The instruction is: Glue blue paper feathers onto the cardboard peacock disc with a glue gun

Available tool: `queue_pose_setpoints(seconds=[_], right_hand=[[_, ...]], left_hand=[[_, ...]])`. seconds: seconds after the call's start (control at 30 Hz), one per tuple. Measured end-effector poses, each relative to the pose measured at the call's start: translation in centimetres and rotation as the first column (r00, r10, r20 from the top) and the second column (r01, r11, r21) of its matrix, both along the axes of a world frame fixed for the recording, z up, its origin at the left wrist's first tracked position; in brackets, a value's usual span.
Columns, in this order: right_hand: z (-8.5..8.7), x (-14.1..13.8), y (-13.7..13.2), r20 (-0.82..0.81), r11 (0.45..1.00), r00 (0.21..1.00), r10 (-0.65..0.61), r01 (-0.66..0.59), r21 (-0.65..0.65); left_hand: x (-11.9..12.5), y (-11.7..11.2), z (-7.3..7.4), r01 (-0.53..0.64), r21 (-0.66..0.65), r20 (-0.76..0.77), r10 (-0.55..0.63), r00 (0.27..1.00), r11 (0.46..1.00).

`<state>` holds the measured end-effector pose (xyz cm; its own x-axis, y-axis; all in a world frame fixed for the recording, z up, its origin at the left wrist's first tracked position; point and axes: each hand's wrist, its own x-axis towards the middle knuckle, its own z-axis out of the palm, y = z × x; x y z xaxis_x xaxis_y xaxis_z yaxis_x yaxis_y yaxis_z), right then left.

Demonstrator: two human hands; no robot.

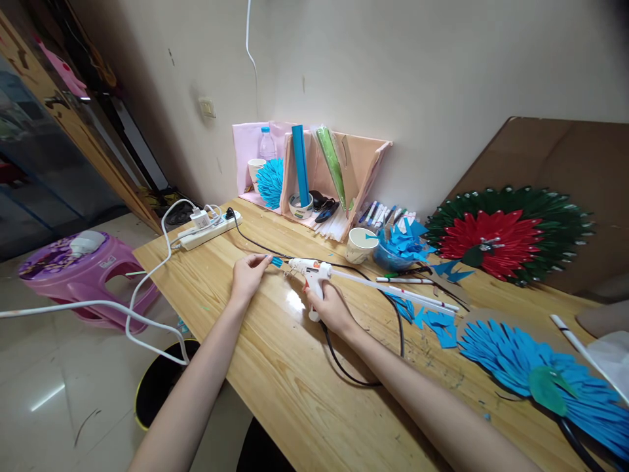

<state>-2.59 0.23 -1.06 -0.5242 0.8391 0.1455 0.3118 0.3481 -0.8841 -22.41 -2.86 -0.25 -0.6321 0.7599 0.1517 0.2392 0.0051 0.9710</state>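
My right hand (331,307) is wrapped round the handle of a white hot glue gun (310,272), its nozzle pointing left. A long clear glue stick (373,280) sticks out of the gun's back end. Left of the nozzle, my left hand (249,275) pinches a small blue paper piece (277,261) between thumb and fingers. The nozzle tip is close to that piece; whether they touch I cannot tell. From the gun's handle a black cord (344,372) loops over the wooden table (275,367).
Blue paper scraps (439,324) and a blue paper-petal piece (511,354) lie on the right. A paper cup (362,246) and a bowl of blue cut-outs (393,257) stand behind. At the back left is a power strip (211,229). A pink stool (88,282) stands beside the table.
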Motion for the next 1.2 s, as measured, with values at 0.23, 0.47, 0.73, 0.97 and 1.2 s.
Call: queue_pose_setpoints(seconds=[0.23, 0.47, 0.73, 0.97, 1.2], right_hand=[[0.95, 0.45, -0.57, 0.057, 0.991, 0.993, 0.102, -0.106, 0.080], [0.93, 0.51, -0.54, 0.136, 0.984, 0.983, 0.122, -0.138, 0.111], [0.88, 0.52, -0.55, 0.144, 0.985, 0.981, 0.128, -0.143, 0.100], [0.88, 0.50, -0.53, 0.147, 0.986, 0.982, 0.114, -0.131, 0.106], [0.62, 0.42, -0.35, 0.157, 0.987, 0.982, 0.102, -0.119, 0.104]], left_hand=[[-0.08, 0.07, -0.18, -0.026, 0.017, 0.024, 0.026, 0.999, 1.000], [0.22, 0.15, -0.07, 0.009, 0.021, 0.046, -0.010, 0.999, 1.000], [0.41, 0.10, 0.09, 0.019, 0.013, 0.058, -0.020, 0.998, 1.000], [0.38, 0.13, 0.11, 0.014, 0.002, 0.065, -0.014, 0.998, 1.000], [0.35, 0.01, 0.16, 0.016, -0.001, 0.064, -0.016, 0.998, 1.000]])
